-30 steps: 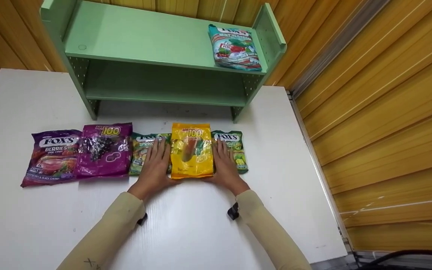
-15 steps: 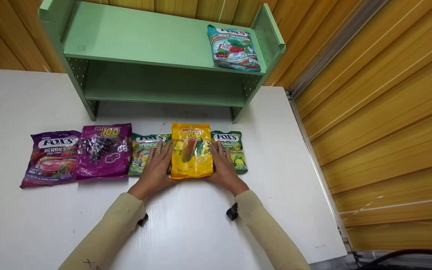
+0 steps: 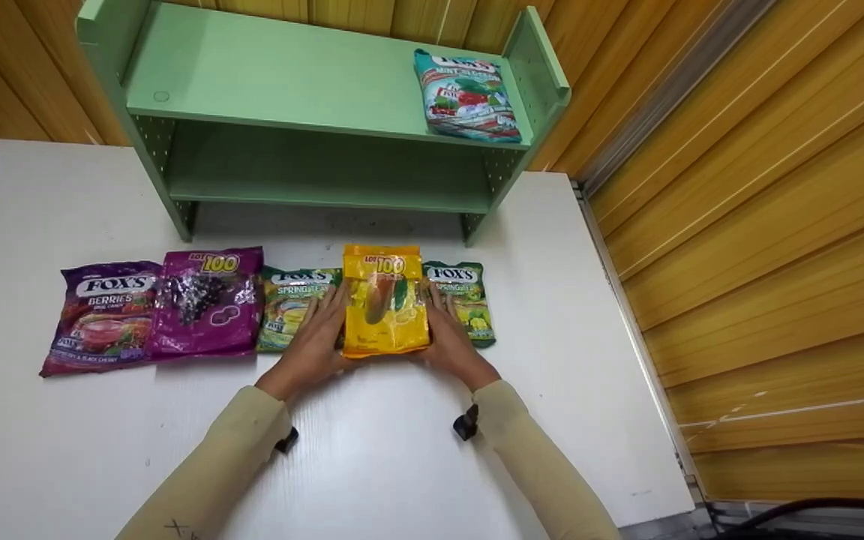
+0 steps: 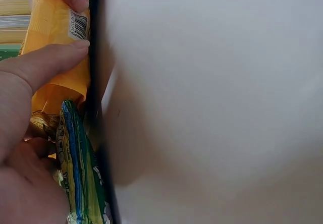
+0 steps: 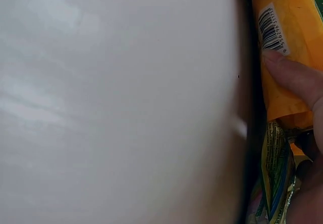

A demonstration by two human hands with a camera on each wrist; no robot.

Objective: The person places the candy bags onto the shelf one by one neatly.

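Observation:
Both hands hold a yellow Lot 100 candy bag with a mango picture (image 3: pixel 385 300), one at each side. The left hand (image 3: pixel 310 341) has its fingers along the bag's left side, over part of a green Fox's Spring Tea bag (image 3: pixel 276 300). Mirroring it, the right hand (image 3: pixel 453 341) overlaps a second green Fox's bag (image 3: pixel 477 307). In the left wrist view, the left thumb (image 4: pixel 55 62) presses the bag's lower end near a barcode. The right thumb (image 5: pixel 292 75) presses that same end in the right wrist view. Some fingers are hidden by the bag.
Left of the hands lie a magenta Lot 100 grape bag (image 3: pixel 207 304) and a purple Fox's Berries bag (image 3: pixel 106 319) on the white table (image 3: pixel 372 465). Behind stands a green shelf (image 3: pixel 267 67), with a teal Fox's bag (image 3: pixel 469 97) at its upper right.
The fingers of both hands have drawn inward, off the green bags and against the yellow bag's sides. The yellow bag has shifted very slightly right.

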